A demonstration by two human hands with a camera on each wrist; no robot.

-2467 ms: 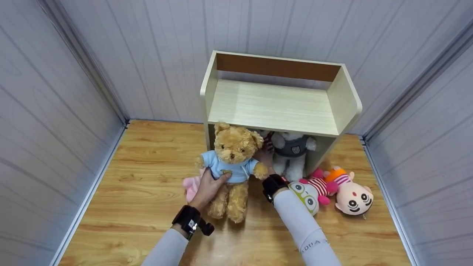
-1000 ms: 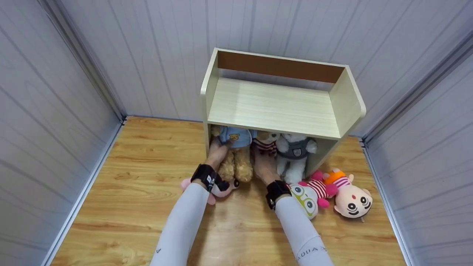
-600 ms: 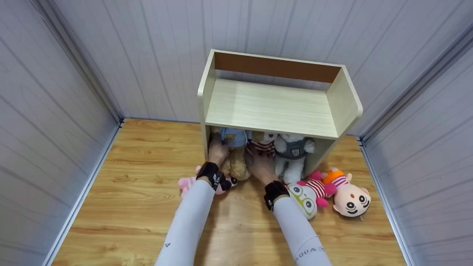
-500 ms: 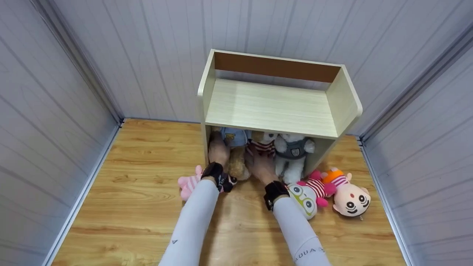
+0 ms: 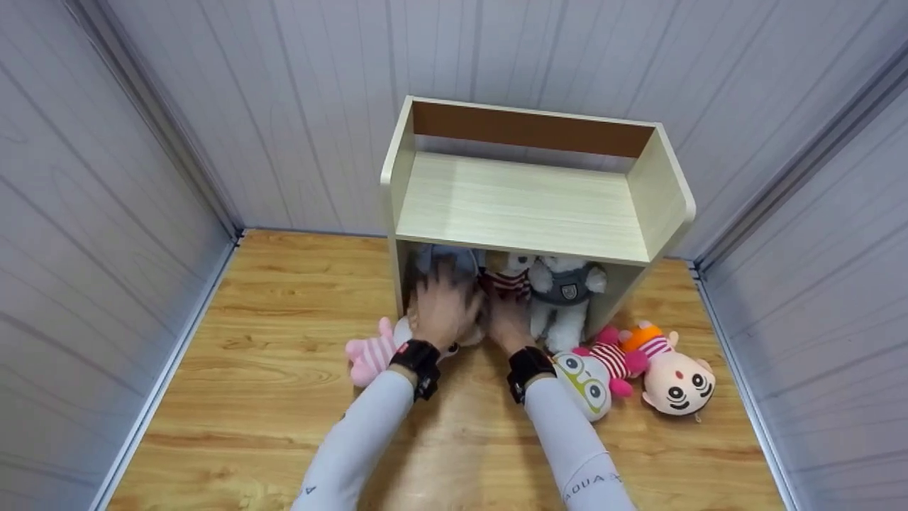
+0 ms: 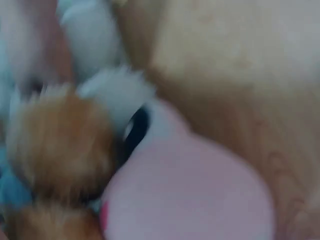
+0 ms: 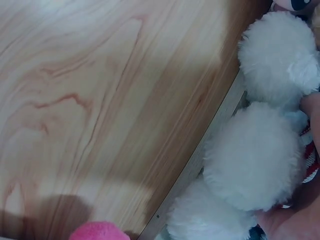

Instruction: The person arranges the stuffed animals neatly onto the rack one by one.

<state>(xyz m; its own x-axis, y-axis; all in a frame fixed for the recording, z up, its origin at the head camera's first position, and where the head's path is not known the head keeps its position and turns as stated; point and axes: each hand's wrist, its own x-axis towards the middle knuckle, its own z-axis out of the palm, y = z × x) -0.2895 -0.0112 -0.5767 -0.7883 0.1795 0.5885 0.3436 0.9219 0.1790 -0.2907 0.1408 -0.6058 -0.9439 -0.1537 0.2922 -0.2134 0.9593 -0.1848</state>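
A brown teddy bear in a blue top (image 5: 462, 260) stands in the left of the shelf's lower compartment, its head hidden under the board. My left hand (image 5: 443, 309) is spread in front of it, blurred; the left wrist view shows a furry brown foot (image 6: 62, 145) beside a pink plush head (image 6: 190, 195). My right hand (image 5: 506, 321) reaches in to the right, its fingers against a plush in a red-striped shirt (image 5: 514, 284). Fluffy white feet (image 7: 255, 155) lie near that hand in the right wrist view. A white plush in a grey top (image 5: 567, 287) stands right of it.
The cream shelf unit (image 5: 525, 206) stands near the back wall. On the floor at left lies a pink striped plush (image 5: 372, 358), partly behind my left wrist. A green-glasses plush (image 5: 585, 383) and a big-headed doll (image 5: 679, 387) lie at right.
The bear has gone from in front of the shelf into the lower compartment. My left hand has left its side and swung right across its front. The right hand has hardly moved lately.
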